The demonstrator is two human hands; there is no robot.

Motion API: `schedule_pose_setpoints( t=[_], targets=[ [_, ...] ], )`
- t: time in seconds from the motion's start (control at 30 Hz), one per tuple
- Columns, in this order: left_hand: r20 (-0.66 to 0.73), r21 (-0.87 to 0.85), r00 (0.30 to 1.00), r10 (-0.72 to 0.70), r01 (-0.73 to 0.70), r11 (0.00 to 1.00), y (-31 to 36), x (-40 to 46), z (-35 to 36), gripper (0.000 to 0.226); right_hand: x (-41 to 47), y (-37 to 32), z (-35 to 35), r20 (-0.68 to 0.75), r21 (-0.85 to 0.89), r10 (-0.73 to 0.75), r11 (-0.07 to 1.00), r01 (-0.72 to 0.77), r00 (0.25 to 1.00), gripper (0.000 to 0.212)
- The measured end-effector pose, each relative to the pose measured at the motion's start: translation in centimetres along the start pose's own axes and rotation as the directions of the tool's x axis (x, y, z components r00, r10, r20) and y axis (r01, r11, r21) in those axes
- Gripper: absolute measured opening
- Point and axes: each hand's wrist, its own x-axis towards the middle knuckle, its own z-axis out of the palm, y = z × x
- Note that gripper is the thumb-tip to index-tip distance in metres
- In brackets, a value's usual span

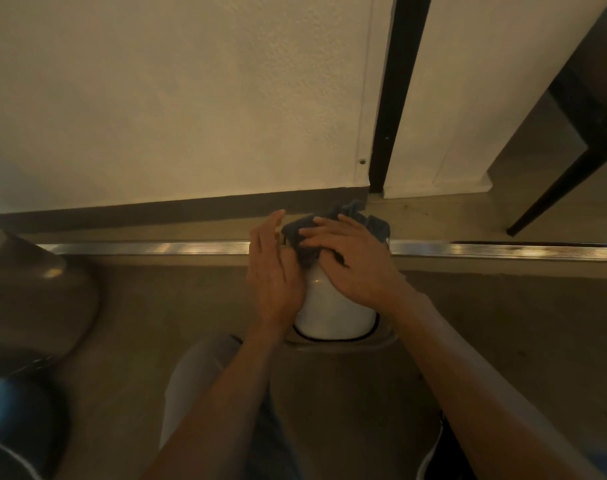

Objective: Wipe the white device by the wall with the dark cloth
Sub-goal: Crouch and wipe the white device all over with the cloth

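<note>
**A white device is being wiped beside the wall**

A big pale wall (pixel 191 98) is seen at the back, with a dark strip (pixel 395 91) running down it. A shiny metal rail (pixel 139 248) is laid across the floor (pixel 139 323) in front of the wall. A dark chair leg (pixel 551 188) is seen far to the right, well apart from the work.

The white device (pixel 333 311) is found on the floor near the wall, across the rail, and it is sat on a grey base (pixel 385 339). Its far end is covered by the dark cloth (pixel 304 233).

The cloth is pressed down by the right hand (pixel 350 258), with the fingers laid flat and nearly straight on top of it. Nothing is pinched. The left side of the device is touched by the left hand (pixel 271 271), with the fingers straight and held open, so the device seems to be steadied.

Some things could go wrong. The cloth could bunch up and slip out from under the flat fingers, because it is not gripped. The device could be pushed off its base if it is pressed too hard. The near end could be left dirty, as it is not covered yet.
</note>
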Motion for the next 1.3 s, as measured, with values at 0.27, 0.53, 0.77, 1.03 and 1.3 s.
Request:
schedule_pose_setpoints(
  t=[0.27, 0.53, 0.77, 1.03, 1.3],
  targets=[
    [0.052, -0.158, 0.998, -0.036, 0.044, 0.986, -0.6, 1.3, 0.0, 0.038, -1.8, 0.2, -0.1, -0.314, 0.389, 0.106, 0.921, 0.026, 0.944, 0.034],
    [0.751, 0.309, 0.641, 0.158, -0.552, 0.774, 3.0, 6.0, 1.3, 0.053, -4.6, 1.0, 1.3, -0.581, 0.288, 0.319, 0.941, -0.178, 0.749, 0.027],
    [0.689, 0.413, 0.703, 0.178, -0.582, 0.7, 2.1, 6.4, 2.0, 0.053, -5.6, 1.7, 4.1, -0.505, 0.122, 0.342, 0.937, -0.327, 0.792, 0.05],
    [0.608, 0.442, 0.791, 0.071, -0.412, 0.797, 1.2, 7.4, 1.0, 0.045, -5.4, 1.6, 3.6, -0.48, 0.088, 0.283, 0.957, -0.275, 0.83, 0.053],
    [0.616, 0.398, 0.772, -0.159, -0.131, 0.908, -0.4, 8.1, -0.3, 0.036, -5.2, 2.3, 3.7, -0.476, -0.021, 0.202, 0.97, -0.242, 0.856, 0.043]
  ],
)
